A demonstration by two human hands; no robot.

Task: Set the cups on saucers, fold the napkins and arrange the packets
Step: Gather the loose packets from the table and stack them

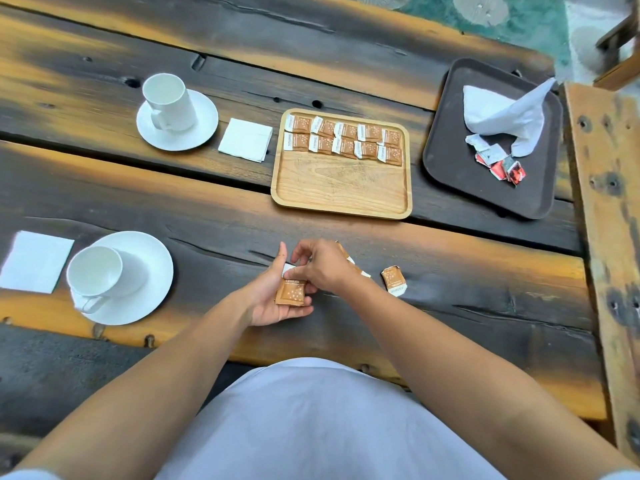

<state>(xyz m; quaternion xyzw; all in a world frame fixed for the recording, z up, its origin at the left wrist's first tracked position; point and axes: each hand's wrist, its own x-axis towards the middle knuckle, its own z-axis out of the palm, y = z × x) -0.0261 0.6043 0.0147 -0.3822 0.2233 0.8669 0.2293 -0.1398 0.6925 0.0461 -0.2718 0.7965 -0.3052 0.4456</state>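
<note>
Pinching brown packet, right hand; left hand holds it.

Scorched plank table — teal floor.

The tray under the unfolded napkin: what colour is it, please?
The tray is dark brown, clearest in head view.

Rough, charred wooden table, smooth pale wood tray (matt), glossy white cups.
</note>
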